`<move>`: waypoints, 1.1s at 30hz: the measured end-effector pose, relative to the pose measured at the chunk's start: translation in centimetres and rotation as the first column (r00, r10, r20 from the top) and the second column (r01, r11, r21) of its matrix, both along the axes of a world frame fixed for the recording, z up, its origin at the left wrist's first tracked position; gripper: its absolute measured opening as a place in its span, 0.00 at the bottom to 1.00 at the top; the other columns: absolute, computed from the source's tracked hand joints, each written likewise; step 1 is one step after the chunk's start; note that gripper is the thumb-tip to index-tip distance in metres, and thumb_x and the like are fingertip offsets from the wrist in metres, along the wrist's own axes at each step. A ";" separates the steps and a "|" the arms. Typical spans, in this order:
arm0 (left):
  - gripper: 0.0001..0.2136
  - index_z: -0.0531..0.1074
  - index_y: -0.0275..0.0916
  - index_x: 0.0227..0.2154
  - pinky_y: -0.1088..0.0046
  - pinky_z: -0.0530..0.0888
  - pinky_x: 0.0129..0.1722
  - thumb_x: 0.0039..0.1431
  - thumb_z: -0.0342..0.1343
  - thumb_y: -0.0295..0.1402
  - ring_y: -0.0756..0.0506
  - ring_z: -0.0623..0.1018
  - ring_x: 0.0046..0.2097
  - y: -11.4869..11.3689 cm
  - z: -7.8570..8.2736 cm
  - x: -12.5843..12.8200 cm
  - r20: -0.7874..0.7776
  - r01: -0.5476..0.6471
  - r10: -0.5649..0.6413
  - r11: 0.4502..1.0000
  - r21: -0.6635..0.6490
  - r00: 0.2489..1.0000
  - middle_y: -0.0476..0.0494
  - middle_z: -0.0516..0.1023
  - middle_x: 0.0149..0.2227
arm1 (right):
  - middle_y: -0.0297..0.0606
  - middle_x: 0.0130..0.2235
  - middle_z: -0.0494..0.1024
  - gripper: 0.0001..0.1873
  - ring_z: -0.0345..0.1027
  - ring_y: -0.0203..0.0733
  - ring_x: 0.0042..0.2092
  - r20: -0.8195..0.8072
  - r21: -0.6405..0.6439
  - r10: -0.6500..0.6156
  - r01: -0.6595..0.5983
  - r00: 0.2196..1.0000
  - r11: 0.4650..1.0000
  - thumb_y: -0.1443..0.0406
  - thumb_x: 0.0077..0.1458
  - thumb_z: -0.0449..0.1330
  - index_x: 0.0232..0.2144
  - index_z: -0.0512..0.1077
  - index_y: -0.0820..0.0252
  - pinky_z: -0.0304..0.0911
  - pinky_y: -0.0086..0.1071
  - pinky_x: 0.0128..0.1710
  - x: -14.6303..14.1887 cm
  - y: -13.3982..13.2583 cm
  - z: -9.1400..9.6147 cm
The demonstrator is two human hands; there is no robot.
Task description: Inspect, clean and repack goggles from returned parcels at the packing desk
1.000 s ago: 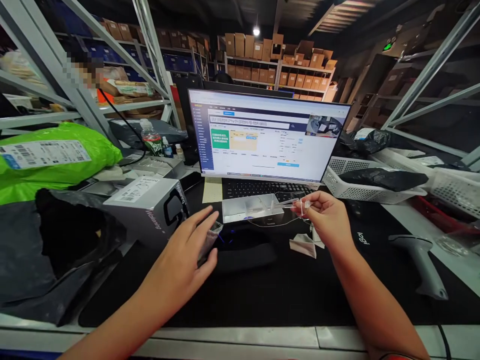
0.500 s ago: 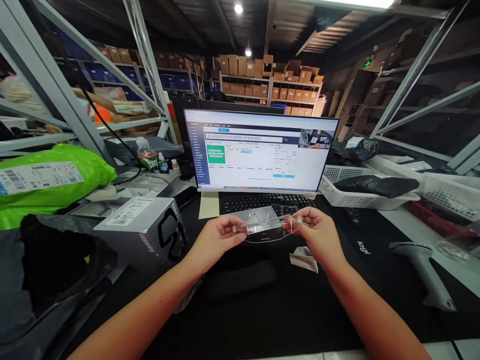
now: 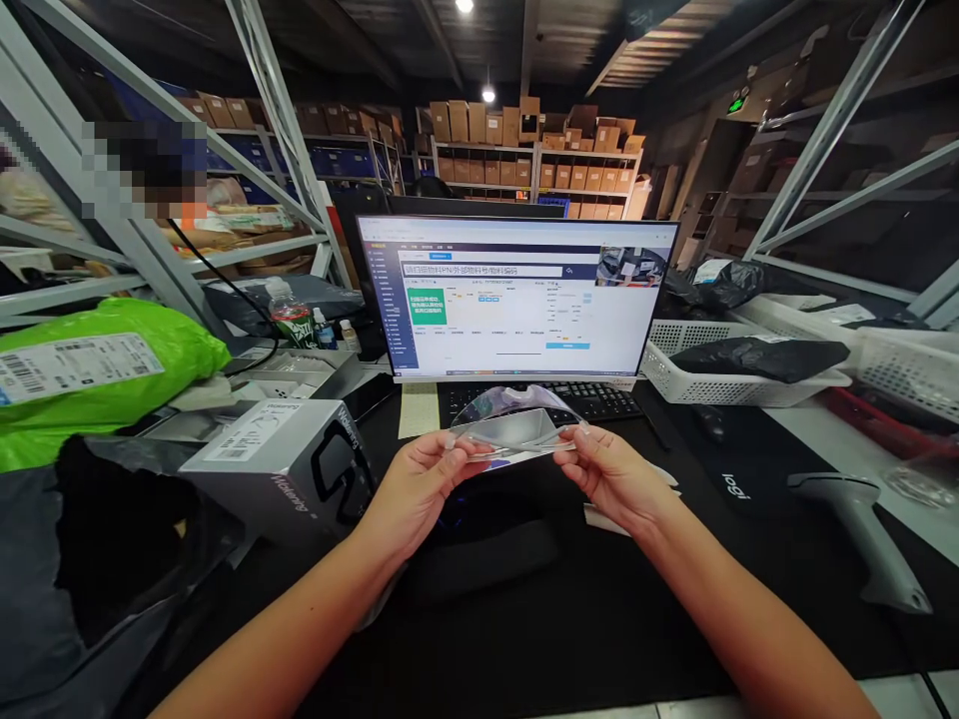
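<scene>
A small clear plastic bag (image 3: 516,424) is held up between both hands above the black desk mat (image 3: 569,599), in front of the keyboard (image 3: 591,397). My left hand (image 3: 420,484) pinches the bag's left edge with thumb and fingers. My right hand (image 3: 610,477) pinches its right edge. The bag's mouth looks spread, and something flat and silvery shows inside; I cannot make out what it is. A monitor (image 3: 516,295) with a lit software page stands just behind.
A grey boxed product (image 3: 289,464) lies to the left, beside black bags (image 3: 90,539) and a green parcel (image 3: 97,364). White baskets (image 3: 719,374) with black bags stand on the right. A handheld scanner (image 3: 861,534) rests on the right. Folded paper (image 3: 610,514) lies under my right wrist.
My left hand came off the desk and joined the right on the clear bag. Both hands have since tilted it and pulled its mouth apart, lowering it slightly.
</scene>
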State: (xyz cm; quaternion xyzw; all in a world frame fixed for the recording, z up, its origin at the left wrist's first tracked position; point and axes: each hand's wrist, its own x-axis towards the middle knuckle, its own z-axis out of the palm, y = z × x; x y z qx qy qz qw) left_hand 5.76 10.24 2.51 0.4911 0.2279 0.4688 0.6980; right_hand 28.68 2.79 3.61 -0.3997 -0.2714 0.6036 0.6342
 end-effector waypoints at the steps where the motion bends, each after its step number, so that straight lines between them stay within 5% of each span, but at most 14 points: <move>1: 0.13 0.78 0.38 0.28 0.70 0.78 0.49 0.47 0.74 0.40 0.47 0.83 0.42 0.0 0.0 0.1 0.020 0.008 -0.008 1.000 -0.017 1.000 0.47 0.84 0.34 | 0.32 0.27 0.82 0.22 0.78 0.31 0.29 -0.026 -0.012 0.003 -0.003 1.000 1.000 0.56 0.34 0.80 0.30 0.80 0.60 0.74 0.17 0.32 -0.1 0.0 0.0; 7: 0.16 0.75 0.36 0.27 0.70 0.78 0.52 0.50 0.72 0.42 0.46 0.83 0.44 0.0 0.1 0.6 0.134 0.038 -0.027 0.996 -0.077 0.991 0.42 0.84 0.36 | 0.30 0.29 0.82 0.20 0.79 0.30 0.32 -0.067 0.055 -0.015 0.018 0.998 0.998 0.57 0.35 0.81 0.29 0.80 0.59 0.74 0.17 0.33 -0.4 0.0 -0.7; 13: 0.19 0.75 0.34 0.26 0.77 0.81 0.36 0.43 0.76 0.43 0.50 0.81 0.33 0.1 0.3 0.6 0.195 0.013 0.017 0.989 -0.148 0.981 0.44 0.82 0.29 | 0.34 0.35 0.84 0.21 0.80 0.34 0.33 -0.009 0.077 0.036 -0.035 0.999 0.996 0.51 0.39 0.78 0.28 0.78 0.59 0.73 0.20 0.30 -0.8 -0.2 -0.9; 19: 0.23 0.74 0.33 0.27 0.85 0.74 0.23 0.36 0.78 0.44 0.57 0.71 0.22 0.0 1.0 0.5 0.242 -0.013 0.085 0.959 -0.282 0.966 0.56 0.69 0.20 | 0.27 0.22 0.74 0.23 0.68 0.27 0.23 -0.031 0.074 0.081 -0.078 0.996 0.994 0.51 0.40 0.78 0.27 0.76 0.60 0.67 0.19 0.24 -0.6 -0.1 -0.8; 22: 0.23 0.75 0.33 0.28 0.85 0.68 0.18 0.38 0.77 0.44 0.58 0.66 0.19 0.0 1.3 0.1 0.188 0.052 0.000 0.960 -0.274 0.982 0.58 0.66 0.18 | 0.26 0.20 0.70 0.21 0.64 0.27 0.21 0.011 0.120 0.115 -0.115 0.993 0.986 0.51 0.44 0.76 0.29 0.76 0.60 0.62 0.19 0.22 0.5 -0.2 -0.3; 26: 0.22 0.76 0.34 0.30 0.80 0.74 0.24 0.48 0.71 0.51 0.54 0.72 0.21 0.4 1.0 -0.5 -0.060 0.101 -0.106 0.992 -0.075 0.993 0.53 0.71 0.20 | 0.30 0.21 0.73 0.17 0.68 0.30 0.23 0.289 0.233 0.073 -0.145 0.954 0.962 0.52 0.54 0.71 0.30 0.76 0.59 0.64 0.22 0.25 2.5 -1.4 1.1; 29: 0.24 0.77 0.36 0.42 0.67 0.80 0.45 0.54 0.67 0.51 0.46 0.82 0.38 0.9 0.2 -0.8 -0.314 0.018 0.054 0.975 0.222 0.948 0.42 0.81 0.36 | 0.32 0.25 0.78 0.12 0.73 0.35 0.27 0.606 0.360 -0.129 -0.126 0.785 0.924 0.55 0.60 0.66 0.31 0.76 0.57 0.68 0.26 0.30 3.5 -3.0 2.2; 31: 0.31 0.71 0.39 0.55 0.55 0.73 0.60 0.53 0.67 0.51 0.39 0.78 0.55 1.2 -0.3 -1.0 -0.354 -0.058 0.243 0.886 0.460 0.903 0.35 0.77 0.54 | 0.34 0.30 0.81 0.07 0.77 0.38 0.32 0.794 0.490 -0.372 -0.144 0.481 0.860 0.59 0.62 0.65 0.33 0.77 0.55 0.70 0.29 0.35 3.6 -4.1 2.7; 33: 0.40 0.62 0.44 0.64 0.48 0.64 0.66 0.51 0.68 0.52 0.35 0.69 0.65 1.2 -0.2 -1.3 -0.345 -0.077 0.394 0.745 0.663 0.852 0.33 0.65 0.65 | 0.36 0.35 0.83 0.03 0.78 0.41 0.37 0.800 0.597 -0.590 -0.232 0.106 0.768 0.64 0.62 0.64 0.36 0.78 0.56 0.71 0.31 0.39 3.6 -4.7 3.1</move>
